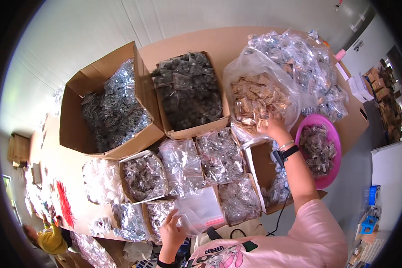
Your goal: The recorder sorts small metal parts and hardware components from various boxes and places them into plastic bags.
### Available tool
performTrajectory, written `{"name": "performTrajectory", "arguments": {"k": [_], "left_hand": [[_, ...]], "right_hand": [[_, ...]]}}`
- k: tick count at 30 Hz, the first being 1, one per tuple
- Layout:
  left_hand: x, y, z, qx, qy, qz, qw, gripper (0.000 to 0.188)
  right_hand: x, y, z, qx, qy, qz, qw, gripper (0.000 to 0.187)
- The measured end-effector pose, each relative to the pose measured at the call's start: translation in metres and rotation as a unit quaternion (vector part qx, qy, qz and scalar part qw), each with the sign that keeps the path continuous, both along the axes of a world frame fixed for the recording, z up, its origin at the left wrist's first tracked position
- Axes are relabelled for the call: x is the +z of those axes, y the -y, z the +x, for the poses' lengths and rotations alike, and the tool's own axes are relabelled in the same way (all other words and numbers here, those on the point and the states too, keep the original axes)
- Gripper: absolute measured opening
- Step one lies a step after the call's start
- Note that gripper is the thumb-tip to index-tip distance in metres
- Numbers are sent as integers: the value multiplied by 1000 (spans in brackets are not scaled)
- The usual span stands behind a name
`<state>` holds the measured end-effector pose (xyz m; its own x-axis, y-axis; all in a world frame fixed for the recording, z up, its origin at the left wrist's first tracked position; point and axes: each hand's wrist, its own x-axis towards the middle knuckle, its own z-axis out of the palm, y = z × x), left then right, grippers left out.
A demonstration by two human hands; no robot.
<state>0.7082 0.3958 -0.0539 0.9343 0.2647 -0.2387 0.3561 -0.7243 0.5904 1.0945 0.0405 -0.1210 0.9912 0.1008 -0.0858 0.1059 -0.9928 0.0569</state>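
Observation:
My right hand [274, 126] reaches into a large clear bag of small tan packets [261, 96], its fingers bent down on the near edge of the pile. What those fingers grip is hidden. At the lower middle, my left hand [172, 230] is closed on the edge of a clear plastic bag [193, 223]. Beneath that bag lies a stack of flat clear zip bags [204, 205] with a red edge. Just left of them is a small box of clear packets [160, 214]; a box of silvery packets [240, 201] sits to their right.
Behind stand a tall carton of metal parts [116, 107] and a carton of dark packets [190, 94]. A pink basin [335, 154] of packets is beside my right forearm. Red cords [63, 203] lie far left, near another person in yellow [51, 239]. A black cable [279, 219] hangs at the near edge.

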Motion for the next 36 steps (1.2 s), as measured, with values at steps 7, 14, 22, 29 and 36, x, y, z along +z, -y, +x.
{"name": "performTrajectory", "arguments": {"k": [7, 14, 22, 29, 36], "left_hand": [[-6, -4, -11, 13, -30, 26, 999, 19], [-14, -5, -3, -27, 4, 13, 1000, 20], [-8, 1, 9, -24, 58, -3, 998, 22], [-2, -9, -1, 16, -26, 3, 1000, 13], [-20, -7, 7, -44, -23, 38, 998, 24]], "right_hand": [[8, -23, 5, -133, -74, 80, 985, 48], [44, -85, 68, 72, 141, 374, 914, 21], [-9, -229, 120, 61, -51, 64, 995, 18], [33, -246, 91, 159, -131, 184, 961, 24], [138, -232, -153, 88, -715, 461, 518, 26]]}}
